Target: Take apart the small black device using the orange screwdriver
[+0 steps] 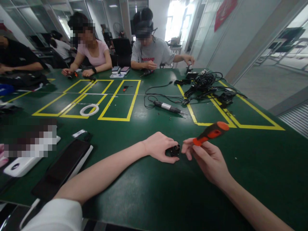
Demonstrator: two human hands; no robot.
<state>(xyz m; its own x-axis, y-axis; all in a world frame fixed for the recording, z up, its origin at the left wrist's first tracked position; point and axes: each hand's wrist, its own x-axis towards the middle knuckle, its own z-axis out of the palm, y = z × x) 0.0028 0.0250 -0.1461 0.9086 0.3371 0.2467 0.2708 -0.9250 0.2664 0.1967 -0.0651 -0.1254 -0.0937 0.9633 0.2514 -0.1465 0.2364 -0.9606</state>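
Note:
My left hand (160, 147) is closed around a small black part (174, 150) on the green table, with its thumb and fingers on either side; the hand covers much of the part, and I cannot tell its kind. Just to the right, my right hand (210, 160) grips an orange and black screwdriver (211, 132) near the lower end of its handle. The handle tilts up to the right, and the shaft is hidden by my fingers. A narrow gap separates the two hands.
A grey and black electric screwdriver (167, 107) lies beyond my hands. Tangled black cables (204, 84) spread at the back right. A white ring (89, 110) rests inside yellow tape lines. Beside my left forearm lies a black power bank or phone (64, 166). Co-workers sit across the table.

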